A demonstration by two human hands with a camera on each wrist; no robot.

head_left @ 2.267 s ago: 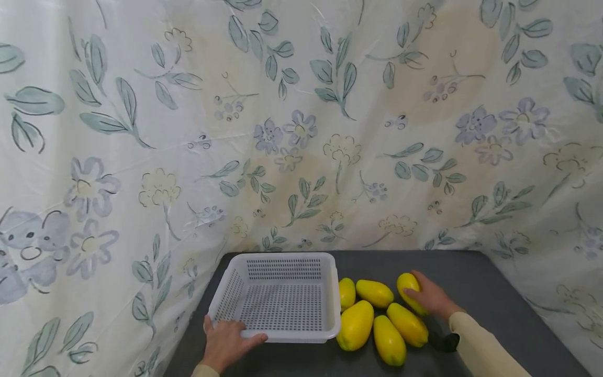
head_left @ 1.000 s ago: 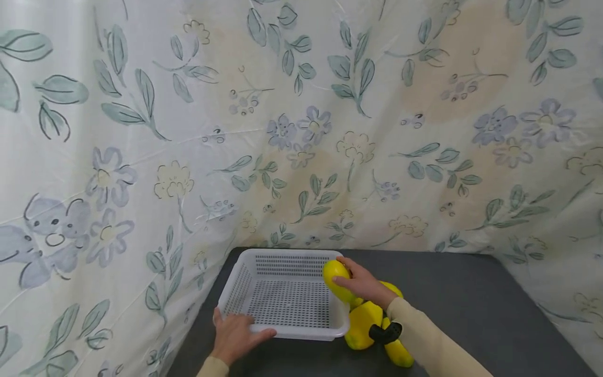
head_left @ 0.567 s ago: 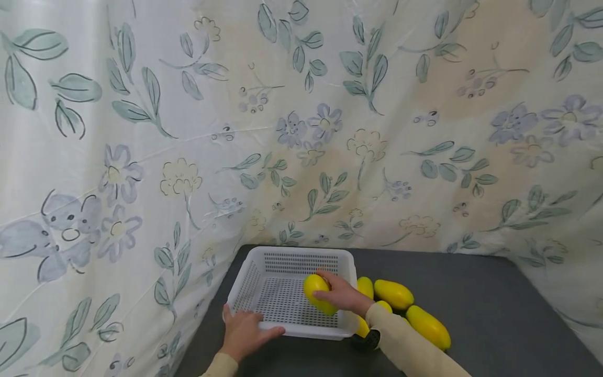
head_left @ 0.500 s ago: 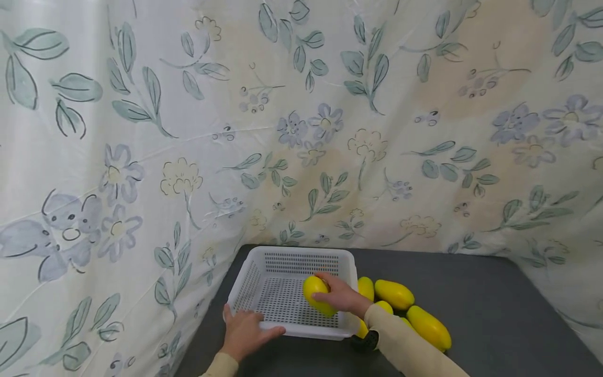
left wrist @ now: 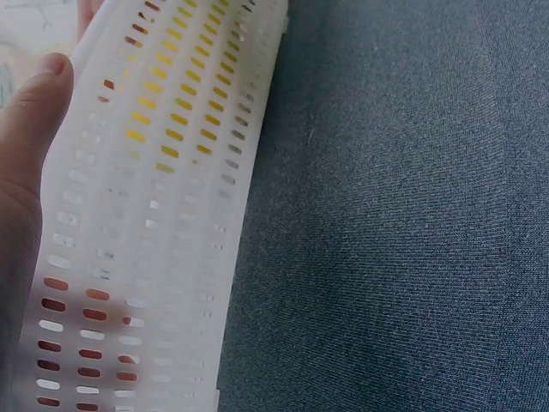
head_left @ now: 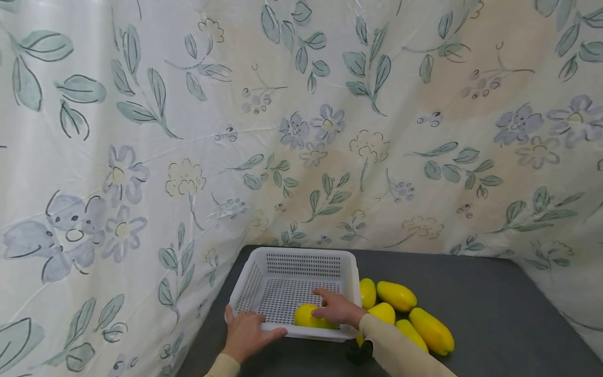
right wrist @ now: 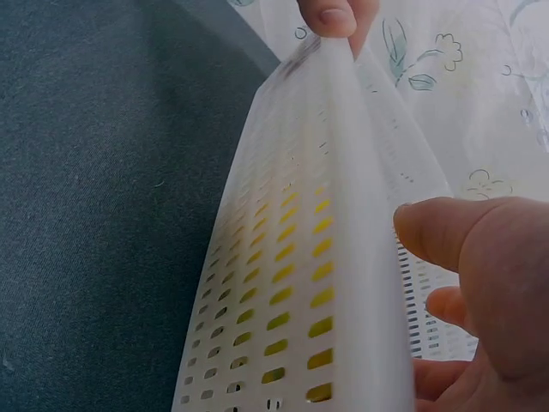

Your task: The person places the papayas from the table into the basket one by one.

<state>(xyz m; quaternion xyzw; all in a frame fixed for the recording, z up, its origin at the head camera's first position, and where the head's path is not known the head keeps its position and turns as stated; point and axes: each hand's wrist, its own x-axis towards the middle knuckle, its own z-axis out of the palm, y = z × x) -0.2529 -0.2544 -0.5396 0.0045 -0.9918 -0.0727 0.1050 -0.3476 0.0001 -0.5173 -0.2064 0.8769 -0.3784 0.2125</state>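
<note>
A white plastic basket with slotted walls sits on the dark table. My left hand grips its front left rim; the left wrist view has the thumb outside the wall and fingers showing through the slots. Inside, against the front wall near the right corner, lies a yellow papaya. Over its right end is my right hand, index finger stretched out, fingers loose and not closed round the fruit. In the right wrist view, that thumb is above the rim, with yellow showing through the slots.
Several more yellow papayas lie bunched on the table just right of the basket; the right forearm partly covers them. A black wrist camera hangs under the right wrist. A floral sheet hangs behind the table.
My right hand has carried a papaya from the table's right side into the basket, lowered it to the front and loosened its fingers. The left hand has stayed on the rim.
</note>
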